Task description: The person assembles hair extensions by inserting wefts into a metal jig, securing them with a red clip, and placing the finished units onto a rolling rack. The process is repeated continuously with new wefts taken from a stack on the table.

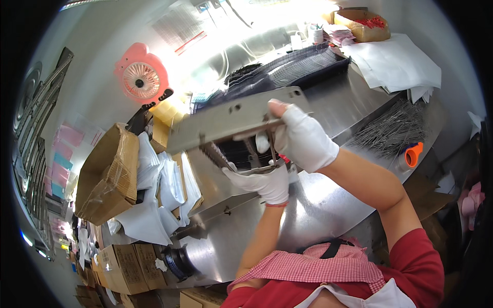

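Observation:
Both my hands wear white gloves that leave some fingertips bare. They hold a boxy metal frame up above the steel bench, tilted, with a flat grey plate on top and a dark open inside. My right hand is closed on its right end, thumb over the plate's edge. From below, my left hand grips the lower edge, with a fingertip of white glove showing at the near corner. A small red thing shows beside the right hand; what it is I cannot make out. The frame is slightly blurred.
Dark mesh trays stand behind the frame. At right lie a heap of thin metal wires and an orange tape roll. An open cardboard box and white sheets are at left, beneath a pink fan.

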### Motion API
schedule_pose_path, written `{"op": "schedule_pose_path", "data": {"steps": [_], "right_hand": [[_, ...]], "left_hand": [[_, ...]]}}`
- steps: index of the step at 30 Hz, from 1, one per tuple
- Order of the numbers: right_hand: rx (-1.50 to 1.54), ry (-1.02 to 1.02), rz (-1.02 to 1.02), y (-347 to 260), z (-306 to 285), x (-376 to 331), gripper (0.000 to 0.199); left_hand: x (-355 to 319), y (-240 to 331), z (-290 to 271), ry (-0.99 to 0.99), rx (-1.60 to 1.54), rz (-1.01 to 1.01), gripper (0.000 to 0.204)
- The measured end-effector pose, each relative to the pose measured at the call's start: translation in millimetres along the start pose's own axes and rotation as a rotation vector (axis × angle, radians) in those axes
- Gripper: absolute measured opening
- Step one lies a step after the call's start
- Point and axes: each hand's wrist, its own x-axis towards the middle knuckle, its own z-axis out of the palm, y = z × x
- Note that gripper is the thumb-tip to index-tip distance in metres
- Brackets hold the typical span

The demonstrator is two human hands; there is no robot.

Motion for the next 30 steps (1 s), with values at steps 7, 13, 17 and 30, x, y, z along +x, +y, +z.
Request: {"op": "schedule_pose_path", "data": {"steps": [7, 13, 17, 30], "right_hand": [[-0.339, -0.038, 0.36, 2.3, -138.3, -49.8, 0.047], [-0.416, 0.406, 0.507, 52.9, -223.6, -61.7, 0.03], [-1.136, 0.255, 0.049, 90.4, -243.8, -43.5, 0.022], [-0.09, 0.581, 0.645, -4.2, -267.5, 76.4, 0.045]], "left_hand": [[94.7, -43.5, -17.5, -0.739, -0.112, 0.221, 0.098], [121.6, -75.3, -1.4, -1.12, -0.064, 0.233, 0.1], [122.0, -79.6, 4.1, -1.219, -0.062, 0.255, 0.097], [132.5, -103.5, 3.6, -1.242, -0.137, 0.312, 0.095]]}}
